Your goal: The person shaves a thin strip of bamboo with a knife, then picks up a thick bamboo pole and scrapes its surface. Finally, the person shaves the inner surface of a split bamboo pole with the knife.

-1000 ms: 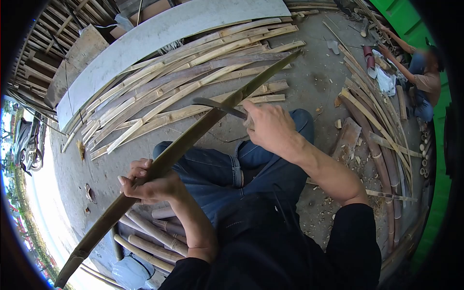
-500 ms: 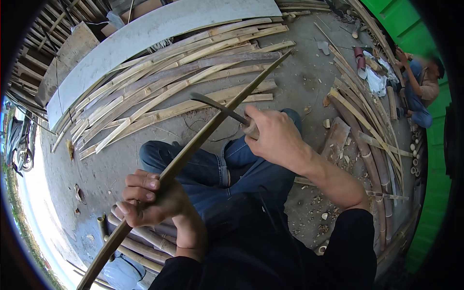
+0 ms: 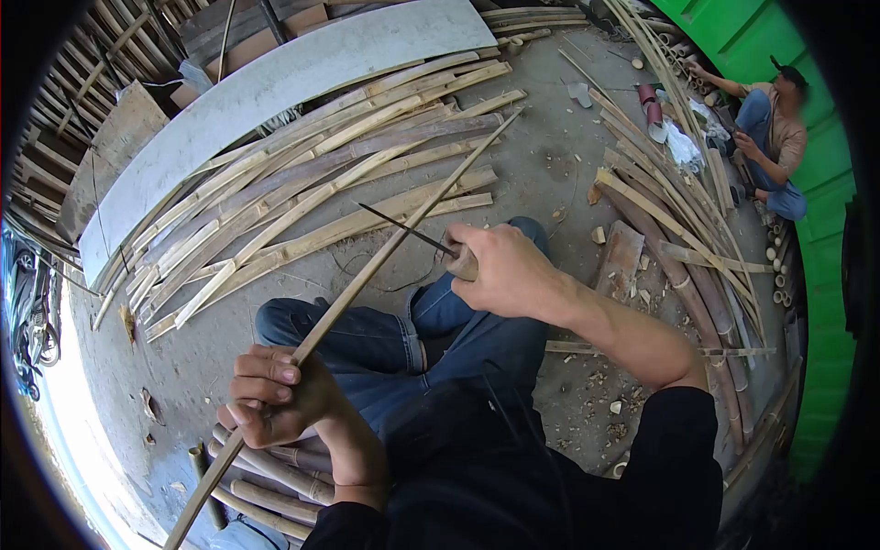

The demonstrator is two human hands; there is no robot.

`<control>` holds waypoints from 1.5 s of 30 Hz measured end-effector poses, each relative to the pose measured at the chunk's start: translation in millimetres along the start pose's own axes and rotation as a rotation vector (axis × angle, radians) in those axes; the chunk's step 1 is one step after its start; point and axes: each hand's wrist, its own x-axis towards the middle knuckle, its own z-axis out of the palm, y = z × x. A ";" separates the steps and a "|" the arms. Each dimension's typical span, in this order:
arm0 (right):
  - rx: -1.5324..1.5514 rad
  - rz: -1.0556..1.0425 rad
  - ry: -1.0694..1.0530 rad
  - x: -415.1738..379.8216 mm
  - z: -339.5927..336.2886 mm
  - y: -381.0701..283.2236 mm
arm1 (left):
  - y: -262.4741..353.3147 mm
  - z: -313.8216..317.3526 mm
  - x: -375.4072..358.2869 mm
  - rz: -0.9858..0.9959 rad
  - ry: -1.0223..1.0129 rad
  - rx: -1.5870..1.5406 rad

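A long, narrow bamboo strip [image 3: 354,289] runs diagonally across my view, from the lower left up over my crossed legs. My left hand [image 3: 275,399] is wrapped around its lower part. In my right hand [image 3: 504,275] is a knife [image 3: 423,236], its handle mostly covered by my fingers. The thin dark blade lies across the strip above my knees, pointing up and left. Whether its edge bites into the bamboo cannot be made out.
Split bamboo strips [image 3: 302,197] lie piled on the concrete ahead, beside a long pale board [image 3: 302,73]. More bamboo poles [image 3: 683,275] and wood shavings [image 3: 600,394] are on my right. A co-worker [image 3: 775,137] sits by the green wall [image 3: 825,202]. Bamboo pieces [image 3: 275,472] lie at lower left.
The strip has turned, now showing a narrower, lighter side, and the blade looks thinner. My view has shifted slightly. The co-worker has sat up, with one arm stretched out.
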 end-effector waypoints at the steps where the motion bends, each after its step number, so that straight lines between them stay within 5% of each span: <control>1: -0.025 0.098 -0.019 3.6 8.9 21.1 | 5.3 -2.3 -1.2 -0.024 -0.015 0.011; 4: -0.138 0.255 -0.040 27.8 -7.1 39.1 | 1.9 -2.8 -2.3 0.055 -0.076 0.034; 8: 0.011 0.021 0.043 1.6 6.3 -26.4 | 13.1 9.4 -7.6 -0.019 -0.012 0.038; 11: -0.122 0.198 0.125 30.5 21.5 68.4 | 12.5 17.2 -3.6 -0.026 0.149 0.141; 12: -0.010 0.210 0.115 19.3 18.4 31.4 | 14.4 9.6 -5.1 -0.027 0.091 0.148; 15: 0.103 -0.052 0.160 -5.6 33.4 -27.1 | 0.5 22.2 2.3 -0.003 0.204 0.181; 17: 0.036 -0.031 0.189 16.8 47.1 28.1 | -3.5 15.1 7.7 0.016 0.255 0.288; 19: -0.038 -0.050 0.198 51.6 53.2 34.7 | -22.6 -1.0 12.6 -0.144 0.496 0.343; 23: -0.252 0.061 0.076 86.5 73.3 16.4 | -59.7 -69.9 25.1 -0.370 0.604 0.280; 33: -0.198 0.037 0.046 47.2 76.0 -14.9 | -42.5 -45.8 8.0 -0.288 0.530 0.273; 38: -0.258 0.153 0.033 70.3 50.8 28.4 | -44.3 -20.4 -1.8 -0.223 0.526 0.361; 41: -0.222 -0.003 0.011 51.8 56.8 -24.5 | -44.8 -19.2 -1.9 -0.232 0.524 0.364; 45: -0.291 0.214 0.041 77.1 43.5 76.4 | -28.7 -16.1 1.0 -0.209 0.490 0.382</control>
